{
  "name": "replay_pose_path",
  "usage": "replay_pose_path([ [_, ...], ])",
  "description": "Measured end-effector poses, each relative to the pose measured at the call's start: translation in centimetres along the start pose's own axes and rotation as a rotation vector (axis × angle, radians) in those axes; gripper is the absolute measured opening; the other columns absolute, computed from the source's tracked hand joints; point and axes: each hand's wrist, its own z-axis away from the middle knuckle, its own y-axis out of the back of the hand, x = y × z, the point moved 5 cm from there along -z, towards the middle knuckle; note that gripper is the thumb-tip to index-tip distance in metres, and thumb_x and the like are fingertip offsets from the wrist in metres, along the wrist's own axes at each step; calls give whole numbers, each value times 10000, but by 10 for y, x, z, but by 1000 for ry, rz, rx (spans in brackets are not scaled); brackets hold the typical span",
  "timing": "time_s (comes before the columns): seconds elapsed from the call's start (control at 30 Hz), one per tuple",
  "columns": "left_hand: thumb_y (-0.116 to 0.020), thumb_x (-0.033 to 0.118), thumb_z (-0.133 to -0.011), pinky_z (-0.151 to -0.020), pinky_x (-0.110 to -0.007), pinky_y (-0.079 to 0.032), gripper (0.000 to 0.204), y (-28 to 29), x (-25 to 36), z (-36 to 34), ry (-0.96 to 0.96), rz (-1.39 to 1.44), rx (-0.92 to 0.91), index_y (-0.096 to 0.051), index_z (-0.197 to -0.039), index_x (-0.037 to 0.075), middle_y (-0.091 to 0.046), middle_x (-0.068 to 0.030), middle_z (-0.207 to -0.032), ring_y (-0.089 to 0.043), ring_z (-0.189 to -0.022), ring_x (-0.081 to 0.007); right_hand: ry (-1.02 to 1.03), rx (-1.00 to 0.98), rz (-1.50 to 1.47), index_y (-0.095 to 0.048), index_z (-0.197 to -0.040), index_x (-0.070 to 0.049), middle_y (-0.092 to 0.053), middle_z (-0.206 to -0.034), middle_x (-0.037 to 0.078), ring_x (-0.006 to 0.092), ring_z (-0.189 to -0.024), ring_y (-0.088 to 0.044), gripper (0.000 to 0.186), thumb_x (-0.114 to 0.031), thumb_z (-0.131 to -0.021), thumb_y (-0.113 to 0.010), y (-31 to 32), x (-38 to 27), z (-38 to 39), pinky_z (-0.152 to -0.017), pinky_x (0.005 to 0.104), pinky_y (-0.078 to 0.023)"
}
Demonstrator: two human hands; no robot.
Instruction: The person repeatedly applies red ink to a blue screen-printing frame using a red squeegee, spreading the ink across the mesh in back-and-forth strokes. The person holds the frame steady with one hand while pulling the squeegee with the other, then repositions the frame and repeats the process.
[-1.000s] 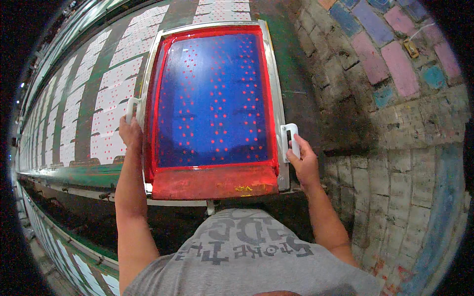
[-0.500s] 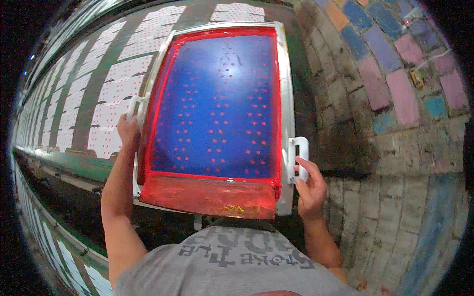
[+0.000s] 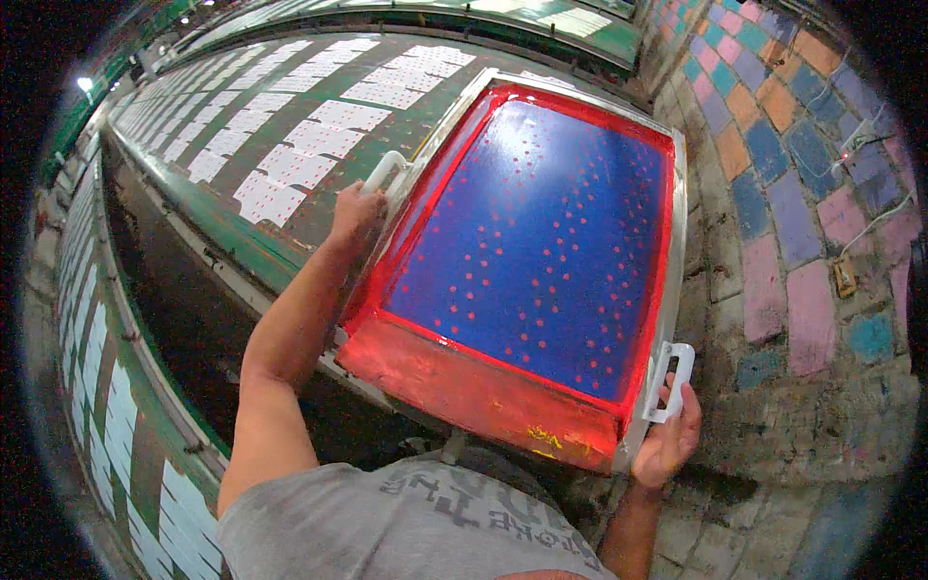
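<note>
A screen-printing frame (image 3: 527, 251) with a metal rim, blue mesh dotted in red, wet red borders and a red-smeared near band fills the middle, tilted toward the upper right. My left hand (image 3: 360, 208) is closed round the white handle (image 3: 387, 169) on its left side. My right hand (image 3: 667, 440) grips the white handle (image 3: 684, 372) on its lower right, fingers hooked through it. Left of the frame, white pieces printed with red dots (image 3: 290, 169) lie in rows on a long green table (image 3: 271, 251).
Another long table (image 3: 97, 309) with pale pieces runs along the left past a dark gap. More rows (image 3: 570, 21) lie on a table beyond. At right is a worn brick surface (image 3: 793, 271) with painted patches and thin cables (image 3: 875, 217). A lamp (image 3: 85, 84) glows at upper left.
The frame, held in both hands, has turned clockwise in the view and shifted right. My left hand appears higher and farther right, my right hand lower and farther right; the surroundings have shifted too.
</note>
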Motion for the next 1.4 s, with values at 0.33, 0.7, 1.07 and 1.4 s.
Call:
replay_pose_path([
  [0.33, -764, 197, -884, -607, -356, -466, 292, 38, 36, 109, 115, 137, 222, -774, -1054, -40, -679, -71, -791, -613, -665, -163, -99, -133, -170, -549, -1531, -1, -622, -1488, 239, 220, -1090, -663, 577, -324, -1066, -660, 82, 26, -47, -1035, 447, -563],
  [0.7, -795, 363, -857, -670, -390, -472, 359, 116, -5, 194, 200, 159, 471, -771, -888, 6, -720, -86, -827, -630, -740, -194, -76, -419, -221, -509, -1556, -12, -586, -1521, 250, 208, -1003, -648, 580, -361, -1094, -555, 34, 25, -78, -978, 429, -574],
  [1.07, -763, 353, -900, -785, -417, -515, 312, 195, -34, 366, 229, -77, 807, -795, -968, 50, -745, -108, -885, -681, -842, -240, -193, -714, -298, -556, -1502, -10, -675, -1404, 226, 235, -995, -685, 641, -466, -1054, -611, -33, 83, -116, -973, 461, -572],
  [1.4, -786, 281, -880, -814, -449, -540, 394, 155, 35, 673, 403, 19, 1392, -777, -1096, -48, -742, -114, -963, -688, -861, -244, -576, -1251, -765, -497, -1547, 21, -565, -1535, 295, 233, -1050, -694, 600, -230, -1037, -687, -117, 83, -105, -990, 404, -594],
])
